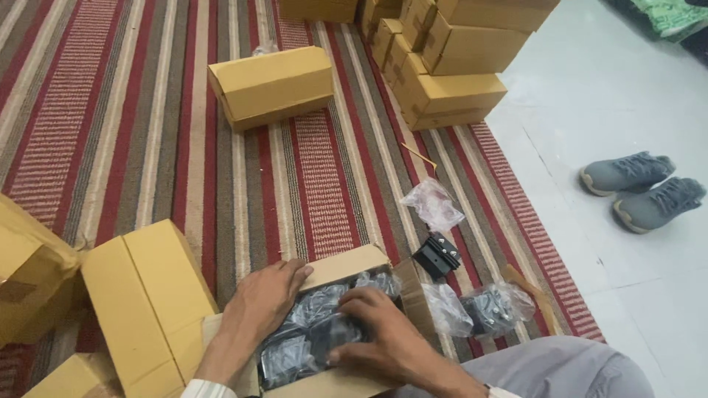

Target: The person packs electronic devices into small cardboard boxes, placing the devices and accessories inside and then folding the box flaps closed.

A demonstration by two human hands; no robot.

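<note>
Your left hand (264, 301) lies flat over the left edge of the open box (346, 267), fingers together and stretched toward its far flap, thumb against the bagged parts (313, 332) inside. Your right hand (383, 335) rests on top of those bags, fingers curled and pressing down on the dark pieces; you cannot tell whether it grips one. The box sits on the striped rug (147, 147) just in front of your knee (560, 368).

Just right of the box lie two more filled bags (479, 309), a loose black part (436, 256) and an empty bag (431, 203). A shut box (151, 295) stands touching the open one on the left. Another box (271, 86) lies farther up the rug, and a stack (450, 66) sits at the rug's edge. Grey shoes (641, 188) stand on the floor (590, 110), well apart.
</note>
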